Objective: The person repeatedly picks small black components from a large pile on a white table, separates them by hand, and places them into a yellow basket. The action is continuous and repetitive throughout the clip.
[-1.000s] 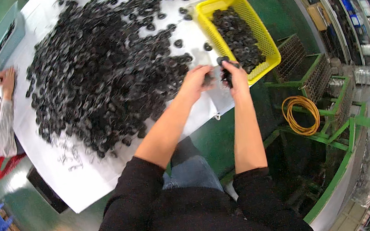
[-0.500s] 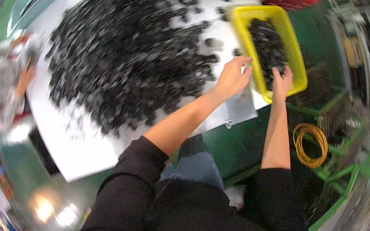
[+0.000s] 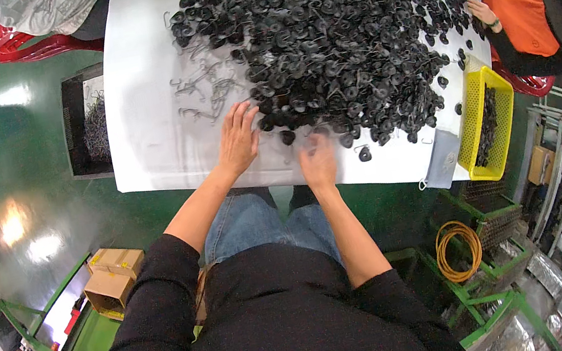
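Observation:
A large heap of small black round parts, many with thin wire hooks, covers much of the white table. My left hand is at the heap's near left edge, its fingers stretched out and no part visible in them. Beside it, my right hand is at the near edge of the heap, close to a few loose black parts. Motion smears its fingers, so whether it holds anything cannot be seen. Loose bent wire hooks lie on the table just beyond my left hand.
A yellow basket with black parts stands at the table's right corner, beside a grey cloth piece. Across the right side, a co-worker's hands are near loose parts. A dark crate sits on the floor left; a coiled yellow hose hangs lower right.
My right hand has left the yellow basket, and both hands are now at the heap's near edge. The view has swung left, so the basket appears farther right.

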Action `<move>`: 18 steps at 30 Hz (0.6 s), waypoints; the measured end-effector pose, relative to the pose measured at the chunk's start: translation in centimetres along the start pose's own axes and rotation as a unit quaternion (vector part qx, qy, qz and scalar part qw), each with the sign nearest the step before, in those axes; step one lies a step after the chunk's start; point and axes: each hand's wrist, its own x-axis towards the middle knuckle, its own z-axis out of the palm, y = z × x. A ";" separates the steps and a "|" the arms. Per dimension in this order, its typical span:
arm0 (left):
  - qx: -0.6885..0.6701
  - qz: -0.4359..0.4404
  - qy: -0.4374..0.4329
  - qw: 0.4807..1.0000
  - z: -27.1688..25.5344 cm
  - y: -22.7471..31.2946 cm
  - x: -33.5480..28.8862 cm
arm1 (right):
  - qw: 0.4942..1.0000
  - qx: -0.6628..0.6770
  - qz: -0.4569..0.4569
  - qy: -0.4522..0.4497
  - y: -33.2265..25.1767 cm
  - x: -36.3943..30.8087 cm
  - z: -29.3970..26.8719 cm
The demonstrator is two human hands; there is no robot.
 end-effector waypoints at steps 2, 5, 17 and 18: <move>-0.038 0.000 0.008 0.999 -0.6 -1.6 0.7 | 0.985 -0.044 -0.088 0.140 -1.1 0.6 1.7; -0.045 0.017 -0.019 0.999 -1.2 -2.3 2.0 | 0.970 -0.030 -0.126 0.203 -2.6 2.2 2.2; 0.088 0.131 -0.103 0.982 2.1 -2.7 6.9 | 0.974 -0.102 -0.090 0.180 -5.8 6.4 4.0; 0.099 0.125 -0.119 0.980 1.5 -3.9 6.8 | 0.977 -0.068 -0.089 0.184 -6.2 6.3 4.7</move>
